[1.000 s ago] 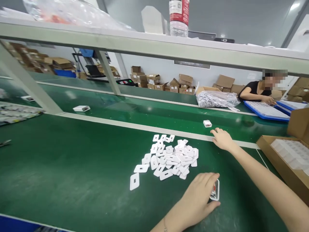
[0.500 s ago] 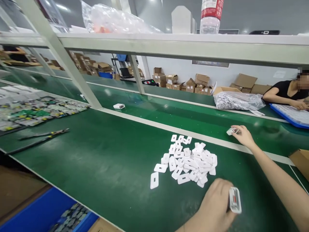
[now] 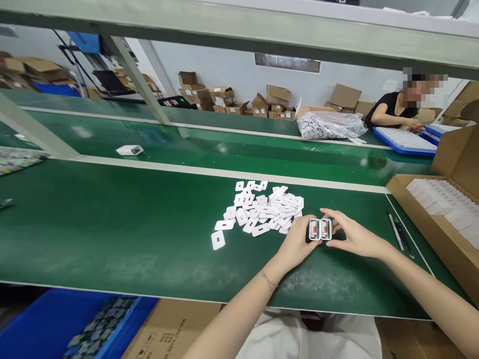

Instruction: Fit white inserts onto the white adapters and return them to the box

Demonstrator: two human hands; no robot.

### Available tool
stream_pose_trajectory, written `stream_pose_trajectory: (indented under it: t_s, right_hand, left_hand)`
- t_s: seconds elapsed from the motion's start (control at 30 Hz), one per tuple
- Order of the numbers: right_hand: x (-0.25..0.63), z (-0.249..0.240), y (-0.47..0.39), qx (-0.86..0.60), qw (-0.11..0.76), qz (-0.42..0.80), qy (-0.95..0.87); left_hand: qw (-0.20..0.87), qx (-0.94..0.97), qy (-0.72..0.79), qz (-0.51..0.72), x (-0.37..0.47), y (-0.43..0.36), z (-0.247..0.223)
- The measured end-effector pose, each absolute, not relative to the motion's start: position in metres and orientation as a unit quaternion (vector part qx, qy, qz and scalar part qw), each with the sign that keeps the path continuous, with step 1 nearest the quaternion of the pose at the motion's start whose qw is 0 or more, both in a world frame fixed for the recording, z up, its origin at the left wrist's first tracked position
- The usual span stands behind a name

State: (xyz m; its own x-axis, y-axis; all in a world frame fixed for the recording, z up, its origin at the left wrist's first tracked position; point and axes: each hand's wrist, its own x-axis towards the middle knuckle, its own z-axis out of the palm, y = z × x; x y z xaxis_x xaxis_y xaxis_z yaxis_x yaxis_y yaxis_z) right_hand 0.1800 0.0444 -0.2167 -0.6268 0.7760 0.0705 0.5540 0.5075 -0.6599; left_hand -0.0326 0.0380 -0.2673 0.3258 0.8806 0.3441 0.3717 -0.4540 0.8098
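My left hand (image 3: 299, 238) is closed around a white open-ended case (image 3: 314, 230), just right of a loose pile of white slotted plates (image 3: 267, 212). Beside it, my right hand (image 3: 350, 234) holds a second white case (image 3: 326, 230) between thumb and fingers. The two cases stand side by side, touching or nearly so, their open ends facing me with red and metal parts inside. Another white case (image 3: 129, 150) lies alone on the green belt beyond the pale strip.
A cardboard box (image 3: 415, 199) of white pieces stands at right, with tweezers (image 3: 400, 234) beside it. Across the belt are a plastic bag (image 3: 329, 124), a blue tray (image 3: 404, 140) and a person in black. A shelf beam (image 3: 239, 30) crosses above.
My right hand has come back from over the far belt with its case, and both cases are now side by side. The view has swung right and down, showing the box and tweezers.
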Motion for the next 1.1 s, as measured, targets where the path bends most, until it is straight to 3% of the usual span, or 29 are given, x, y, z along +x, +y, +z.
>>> stream_pose_trajectory:
  t_s: [0.13,0.23,0.33,0.47,1.1]
  right_hand:
    - [0.166,-0.184,0.068,-0.404,0.215,0.21,-0.864]
    - [0.129,-0.171,0.095,-0.422,0.168,0.139,-0.88]
    - [0.084,-0.181,0.123,-0.406,0.096,0.132,-0.899]
    - [0.054,-0.2,0.149,-0.413,0.087,0.151,-0.894]
    - [0.15,-0.196,0.091,-0.445,0.348,0.477,-0.673]
  left_hand:
    - [0.285,0.769,0.417,0.391,-0.033,0.034,-0.267]
    - [0.275,0.769,0.432,0.382,-0.032,0.034,-0.266]
    - [0.285,0.762,0.439,0.383,-0.032,0.035,-0.267]
    - [0.308,0.753,0.428,0.394,-0.034,0.033,-0.269]
    - [0.487,0.664,0.435,0.364,-0.037,0.034,-0.258]
